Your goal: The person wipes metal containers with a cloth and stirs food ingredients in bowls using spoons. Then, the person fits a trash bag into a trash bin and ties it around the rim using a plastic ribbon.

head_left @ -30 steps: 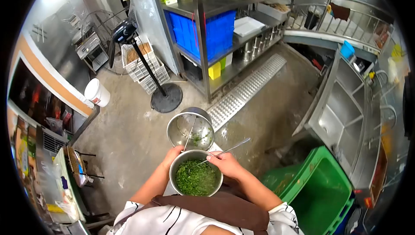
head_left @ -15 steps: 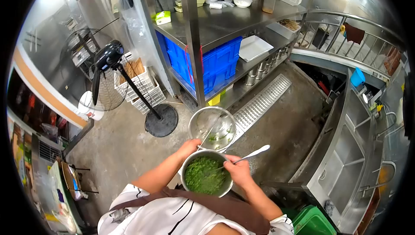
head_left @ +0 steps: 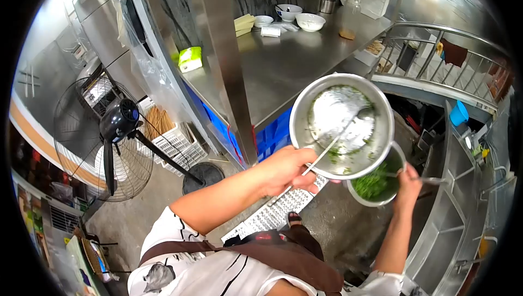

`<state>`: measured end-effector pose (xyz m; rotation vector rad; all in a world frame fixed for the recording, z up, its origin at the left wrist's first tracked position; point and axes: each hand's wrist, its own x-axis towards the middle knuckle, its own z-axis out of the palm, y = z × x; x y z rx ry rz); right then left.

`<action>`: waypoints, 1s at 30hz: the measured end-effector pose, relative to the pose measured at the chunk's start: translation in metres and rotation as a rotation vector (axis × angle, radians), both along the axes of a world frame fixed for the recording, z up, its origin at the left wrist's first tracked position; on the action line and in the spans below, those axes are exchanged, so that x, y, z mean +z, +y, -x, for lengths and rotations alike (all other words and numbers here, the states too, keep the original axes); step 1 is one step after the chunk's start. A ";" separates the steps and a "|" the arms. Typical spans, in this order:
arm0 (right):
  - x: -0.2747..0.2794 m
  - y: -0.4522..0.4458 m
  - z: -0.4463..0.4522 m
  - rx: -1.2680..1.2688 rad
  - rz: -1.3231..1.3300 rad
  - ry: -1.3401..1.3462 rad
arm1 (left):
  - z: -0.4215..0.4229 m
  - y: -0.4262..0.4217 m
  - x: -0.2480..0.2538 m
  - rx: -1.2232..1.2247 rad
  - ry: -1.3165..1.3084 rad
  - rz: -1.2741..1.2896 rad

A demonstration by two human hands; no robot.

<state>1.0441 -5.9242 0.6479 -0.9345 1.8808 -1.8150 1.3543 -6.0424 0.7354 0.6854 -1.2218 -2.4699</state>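
My left hand point(head_left: 291, 172) grips the rim of a wide metal pot point(head_left: 305, 157), whose inside shows bits of chopped greens on the bottom. A long-handled ladle point(head_left: 338, 137) leans in that pot, its handle crossing my left fingers. Lower and to the right, my right hand point(head_left: 408, 184) holds the rim of a second metal pot point(head_left: 400, 157) containing chopped greens point(head_left: 373, 183). A metal spoon point(head_left: 434, 180) sticks out of it beside my right hand. The wide pot partly covers the second one.
A steel counter point(head_left: 294, 50) with bowls point(head_left: 310, 22) and a jar point(head_left: 350, 15) lies ahead, its upright post point(head_left: 218, 50) left of the pots. A standing fan point(head_left: 119, 121) is at left. Sinks point(head_left: 441, 209) line the right side, and a metal grate point(head_left: 272, 214) lies on the floor.
Both pots have moved away from my body, to the right and nearer the counter. The wide pot now looks larger and higher in view. The counter and fan appear closer.
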 end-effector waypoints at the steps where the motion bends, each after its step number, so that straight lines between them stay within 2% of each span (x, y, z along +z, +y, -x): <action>1: 0.013 -0.026 0.017 0.010 0.007 0.016 | 0.007 -0.006 0.011 0.006 -0.005 0.033; 4: 0.051 -0.120 0.041 0.094 0.085 -0.030 | 0.035 -0.023 0.040 0.027 0.013 0.076; 6: 0.055 -0.194 0.052 0.227 0.385 -0.049 | 0.055 -0.041 0.054 0.070 0.065 0.052; 8: 0.059 -0.249 0.053 0.334 0.463 -0.114 | 0.075 -0.062 0.065 0.104 0.137 -0.026; 12: 0.060 -0.350 0.040 0.470 0.324 -0.201 | 0.107 -0.117 0.080 0.287 0.216 -0.074; 15: 0.061 -0.427 0.023 0.541 0.159 -0.201 | 0.117 -0.156 0.091 0.528 0.149 -0.141; 17: 0.058 -0.470 0.011 0.566 0.020 -0.184 | 0.115 -0.202 0.073 0.530 0.248 -0.103; 20: 0.055 -0.493 0.000 0.590 -0.106 -0.204 | 0.110 -0.247 0.063 0.594 0.232 -0.113; 22: 0.057 -0.494 -0.005 0.668 0.014 -0.308 | 0.111 -0.266 0.065 0.718 0.187 -0.090; 25: 0.055 -0.503 -0.001 0.724 0.008 -0.442 | 0.111 -0.304 0.056 0.665 0.264 -0.113; 28: 0.056 -0.506 -0.001 0.839 0.085 -0.591 | 0.120 -0.325 0.052 0.745 0.141 -0.199; 30: 0.056 -0.512 0.000 0.821 0.130 -0.618 | 0.125 -0.328 0.054 0.934 0.014 -0.201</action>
